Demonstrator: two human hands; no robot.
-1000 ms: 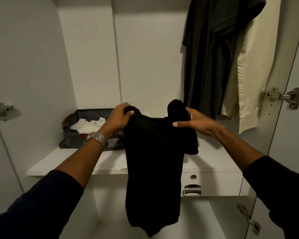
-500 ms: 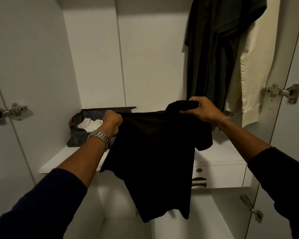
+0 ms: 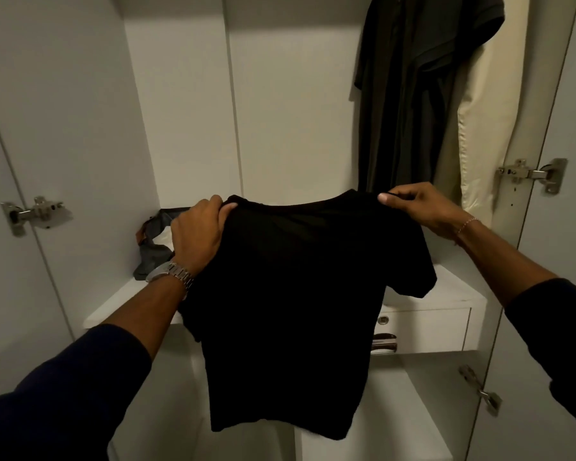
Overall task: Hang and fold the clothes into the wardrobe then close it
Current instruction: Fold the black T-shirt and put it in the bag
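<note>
A black T-shirt (image 3: 293,294) hangs spread out in front of the open white wardrobe (image 3: 187,104). My left hand (image 3: 198,232) grips its left shoulder and my right hand (image 3: 423,207) pinches its right shoulder, so the shirt hangs flat between them with the hem down. Its right sleeve droops over the shelf (image 3: 453,291). Dark garments (image 3: 413,88) and a cream one (image 3: 486,121) hang at the upper right inside the wardrobe.
A grey open bag (image 3: 155,251) with white cloth inside sits on the shelf's left end, partly behind my left hand. Under the shelf is a drawer (image 3: 426,331) with a metal handle. Door hinges (image 3: 34,212) (image 3: 529,174) stick out on both sides.
My hands moved apart and stretched the shirt from a bunched, narrow hang into a flat spread. The right hand rose and shifted right; the view moved closer to the wardrobe.
</note>
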